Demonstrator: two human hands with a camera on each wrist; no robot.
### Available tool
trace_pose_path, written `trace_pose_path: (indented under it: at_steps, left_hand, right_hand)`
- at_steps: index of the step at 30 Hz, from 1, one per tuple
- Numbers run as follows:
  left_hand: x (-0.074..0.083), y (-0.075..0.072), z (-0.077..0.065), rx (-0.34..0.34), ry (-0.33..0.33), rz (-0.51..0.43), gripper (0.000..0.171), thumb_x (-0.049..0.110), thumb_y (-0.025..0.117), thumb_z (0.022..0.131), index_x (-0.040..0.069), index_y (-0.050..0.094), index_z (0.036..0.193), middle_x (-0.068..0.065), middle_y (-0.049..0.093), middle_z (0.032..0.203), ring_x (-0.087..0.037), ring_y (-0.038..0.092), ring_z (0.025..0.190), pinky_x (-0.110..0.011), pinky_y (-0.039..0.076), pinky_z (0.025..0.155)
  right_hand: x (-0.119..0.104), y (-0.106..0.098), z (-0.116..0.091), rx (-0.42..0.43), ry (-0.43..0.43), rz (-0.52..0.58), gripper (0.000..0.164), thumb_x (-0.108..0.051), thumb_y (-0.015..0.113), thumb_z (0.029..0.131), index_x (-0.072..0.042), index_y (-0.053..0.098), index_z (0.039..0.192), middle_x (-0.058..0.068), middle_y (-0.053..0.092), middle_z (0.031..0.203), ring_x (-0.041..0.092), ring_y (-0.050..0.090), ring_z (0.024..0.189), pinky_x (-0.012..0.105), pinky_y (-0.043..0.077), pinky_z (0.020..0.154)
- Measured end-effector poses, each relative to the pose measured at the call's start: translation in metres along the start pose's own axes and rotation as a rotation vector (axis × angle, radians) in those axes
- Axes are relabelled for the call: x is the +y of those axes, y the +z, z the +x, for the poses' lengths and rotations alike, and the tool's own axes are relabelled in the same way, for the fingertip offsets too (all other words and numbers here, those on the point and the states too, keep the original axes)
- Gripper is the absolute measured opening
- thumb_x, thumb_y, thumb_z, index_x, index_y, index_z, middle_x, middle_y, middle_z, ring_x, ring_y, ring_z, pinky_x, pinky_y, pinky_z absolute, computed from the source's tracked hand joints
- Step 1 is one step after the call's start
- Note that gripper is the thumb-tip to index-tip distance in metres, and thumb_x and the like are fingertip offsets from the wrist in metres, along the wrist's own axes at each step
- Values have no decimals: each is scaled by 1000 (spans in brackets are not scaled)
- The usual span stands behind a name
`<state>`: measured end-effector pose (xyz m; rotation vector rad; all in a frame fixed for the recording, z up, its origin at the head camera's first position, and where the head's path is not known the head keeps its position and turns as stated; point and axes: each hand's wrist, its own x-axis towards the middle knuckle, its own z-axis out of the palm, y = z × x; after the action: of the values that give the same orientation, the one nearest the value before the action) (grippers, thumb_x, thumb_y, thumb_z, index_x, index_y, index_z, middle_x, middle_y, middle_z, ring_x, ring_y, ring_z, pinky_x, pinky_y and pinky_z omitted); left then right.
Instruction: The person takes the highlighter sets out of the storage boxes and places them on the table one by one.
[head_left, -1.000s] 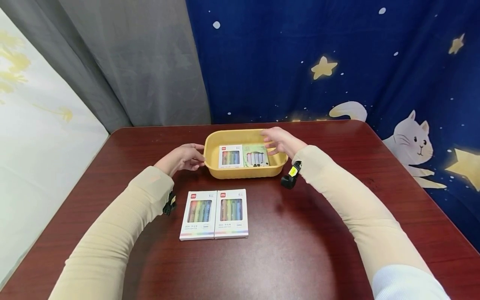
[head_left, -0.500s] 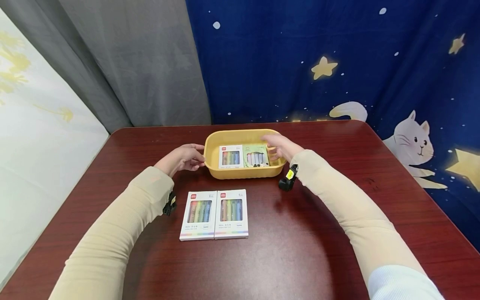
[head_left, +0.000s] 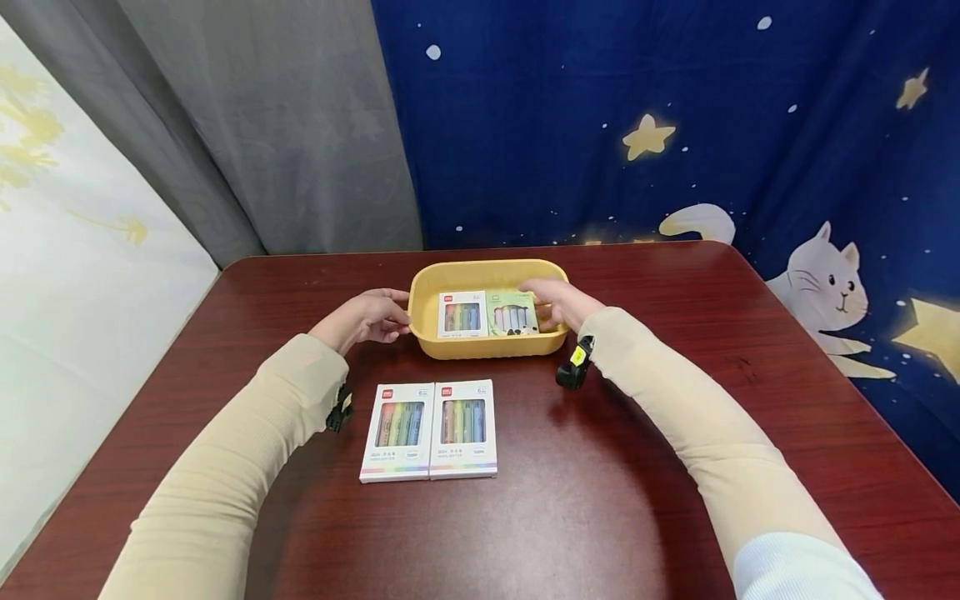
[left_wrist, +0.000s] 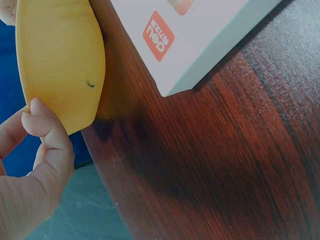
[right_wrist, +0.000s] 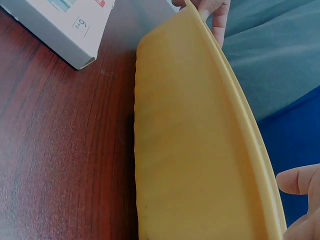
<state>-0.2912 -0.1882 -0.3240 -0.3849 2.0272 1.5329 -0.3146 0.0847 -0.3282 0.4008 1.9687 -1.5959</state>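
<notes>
A yellow plastic tray (head_left: 487,348) stands toward the back of the table. Inside it lie a white box of highlighters (head_left: 462,315) and, to its right, a green box of pens (head_left: 512,312). My left hand (head_left: 369,315) pinches the tray's left end, thumb and fingers at its rim in the left wrist view. My right hand (head_left: 558,302) reaches over the tray's right end, fingers down beside the green box. In the right wrist view, the thumb (right_wrist: 296,181) shows at the rim and the other fingertips are hidden.
Two more white highlighter boxes (head_left: 396,433) lie side by side, flat on the dark red wooden table (head_left: 585,517), in front of the tray. Behind the table hang a grey curtain (head_left: 300,125) and a blue one (head_left: 540,125) with stars.
My right hand has moved from over the tray's right rim down and slightly left, closer to the green box. The left hand, tray and boxes have stayed in place.
</notes>
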Motion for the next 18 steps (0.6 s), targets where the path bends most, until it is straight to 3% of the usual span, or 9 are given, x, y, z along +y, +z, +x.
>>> trace_pose_path:
  at_steps: [2,8,14,18]
  left_hand:
    - [0,0,0,1,-2,-1,60,0,49,90,13,25,143,-14,50,109,-9,55,57,-19,44,54]
    - [0,1,-1,8,-3,1,60,0,49,90,13,25,143,-15,49,113,-9,55,57,-19,44,54]
    - [0,1,-1,10,-6,-1,59,0,50,90,14,26,143,-15,49,113,-9,55,57,-19,45,54]
    - [0,1,0,13,-10,-4,58,0,50,90,14,28,142,-15,49,114,-10,54,58,-19,45,54]
  right_hand:
    - [5,-4,20,-4,3,0,50,-27,43,93,-7,32,138,14,29,142,29,36,126,50,32,103]
    - [7,-4,21,-5,-1,-6,49,-29,43,93,-6,37,135,13,35,138,26,41,120,47,34,101]
    - [8,-3,23,22,6,31,55,-27,48,91,-9,29,139,14,27,144,28,36,122,44,36,101]
    - [9,-1,24,35,9,42,57,-27,49,91,-13,26,141,13,26,144,24,40,106,41,38,99]
